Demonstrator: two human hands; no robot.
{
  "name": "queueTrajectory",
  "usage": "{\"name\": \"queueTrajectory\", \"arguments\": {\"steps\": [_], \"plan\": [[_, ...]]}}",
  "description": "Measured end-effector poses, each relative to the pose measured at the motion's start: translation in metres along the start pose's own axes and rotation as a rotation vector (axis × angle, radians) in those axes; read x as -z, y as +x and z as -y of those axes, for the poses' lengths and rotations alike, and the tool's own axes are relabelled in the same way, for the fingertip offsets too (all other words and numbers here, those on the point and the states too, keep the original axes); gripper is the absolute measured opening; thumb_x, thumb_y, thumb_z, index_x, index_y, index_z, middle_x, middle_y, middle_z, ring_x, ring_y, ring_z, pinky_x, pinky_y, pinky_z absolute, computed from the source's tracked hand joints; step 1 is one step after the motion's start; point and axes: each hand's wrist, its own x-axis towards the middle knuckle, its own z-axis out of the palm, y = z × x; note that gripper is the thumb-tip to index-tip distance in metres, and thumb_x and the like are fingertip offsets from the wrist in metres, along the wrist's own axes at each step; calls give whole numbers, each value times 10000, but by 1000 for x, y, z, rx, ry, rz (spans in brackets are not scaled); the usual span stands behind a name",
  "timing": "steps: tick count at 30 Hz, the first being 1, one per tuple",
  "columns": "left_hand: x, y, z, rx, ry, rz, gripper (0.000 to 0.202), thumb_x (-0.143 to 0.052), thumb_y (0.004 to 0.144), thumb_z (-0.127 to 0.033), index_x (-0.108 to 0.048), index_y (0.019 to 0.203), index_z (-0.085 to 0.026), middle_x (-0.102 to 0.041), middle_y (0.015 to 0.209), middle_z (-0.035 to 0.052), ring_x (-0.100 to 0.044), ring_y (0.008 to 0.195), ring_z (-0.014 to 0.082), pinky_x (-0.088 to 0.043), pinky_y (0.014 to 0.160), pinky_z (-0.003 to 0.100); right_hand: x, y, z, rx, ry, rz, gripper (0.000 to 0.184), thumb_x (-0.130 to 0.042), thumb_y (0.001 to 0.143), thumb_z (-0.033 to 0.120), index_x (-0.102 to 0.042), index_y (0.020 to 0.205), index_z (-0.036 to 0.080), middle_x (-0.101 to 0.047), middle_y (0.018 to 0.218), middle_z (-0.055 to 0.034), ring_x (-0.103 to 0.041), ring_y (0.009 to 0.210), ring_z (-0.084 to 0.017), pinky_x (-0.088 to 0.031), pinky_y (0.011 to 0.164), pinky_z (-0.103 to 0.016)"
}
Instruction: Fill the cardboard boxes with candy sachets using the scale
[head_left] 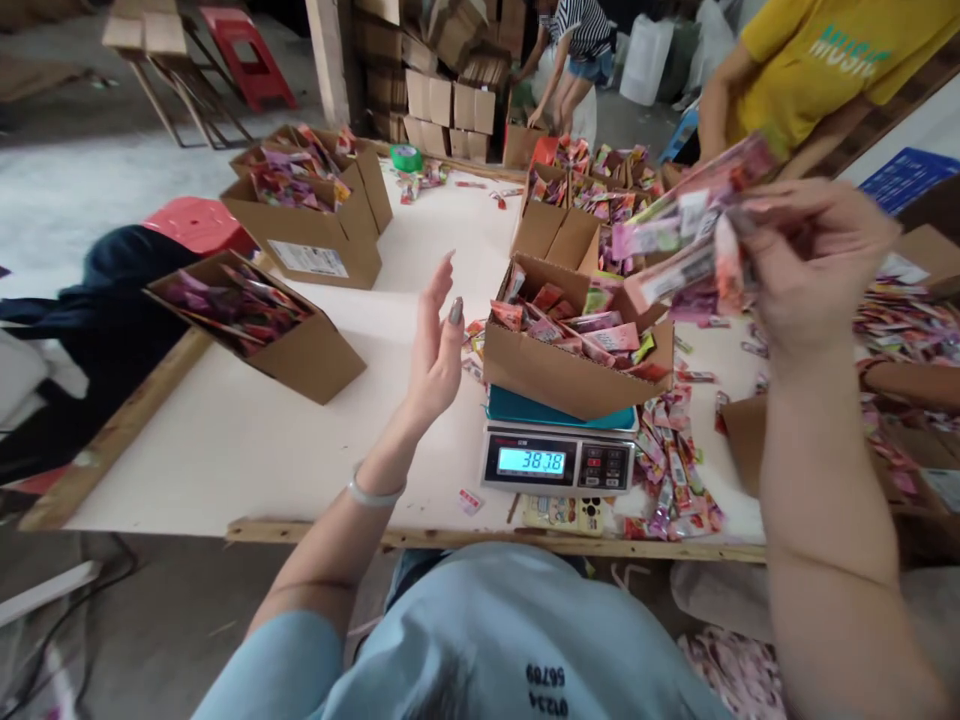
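My right hand point(814, 260) is raised at the right, closed on a bunch of long pink sachets point(686, 235) held above the table. An open cardboard box point(574, 375) filled with sachets rests on a digital scale point(559, 462) whose display reads 38.78. My left hand point(435, 345) hovers open just left of that box, palm turned toward it, fingers stretched up, holding nothing. A pale bracelet sits on my left wrist.
Loose sachets point(671, 465) lie right of the scale, and a phone point(562, 513) in front of it. More sachet-filled boxes point(259, 320) stand on the white table point(300, 450). A person in a yellow shirt point(817, 60) stands at the back right; another bends over cartons.
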Motion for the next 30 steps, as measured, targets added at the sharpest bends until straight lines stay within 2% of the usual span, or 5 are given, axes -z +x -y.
{"name": "queueTrajectory", "arguments": {"steps": [6,14,22,27,30], "plan": [[3,1,-1,14,16,-56,615,-395,1028,-670,-446,1560,-367,-405,1700,54,-380,1578,295,-337,1299,514,20,1,-23,15,-86,-170,433,-852,779,564,-703,852,165,-733,866,-26,-737,853,-185,-588,890,-473],[3,-3,1,45,23,-61,614,-405,1026,-673,-449,1558,-371,-414,1694,57,-395,1570,300,-335,1298,526,58,-11,4,-152,-335,-209,508,-779,726,736,-685,779,239,-753,900,-50,-768,941,-230,-591,908,-474],[1,-2,0,78,-5,-54,632,-428,1011,-686,-455,1546,-351,-401,1698,79,-385,1574,305,-323,1303,529,115,-52,-17,-270,-407,-258,619,-832,590,813,-640,691,233,-735,841,-104,-752,892,-287,-588,878,-540],[1,-3,2,80,-1,-60,632,-437,1009,-685,-459,1545,-351,-401,1697,82,-392,1570,304,-334,1299,527,146,-91,-34,-666,-462,-63,347,-843,725,522,-665,718,225,-763,1015,-146,-735,952,-265,-578,882,-470],[0,-3,3,87,-18,-63,620,-447,1012,-676,-461,1544,-359,-402,1696,79,-396,1568,301,-335,1297,533,151,-98,-39,-751,-556,5,120,-746,763,320,-728,793,205,-766,964,-123,-696,812,-206,-567,805,-386]]}}
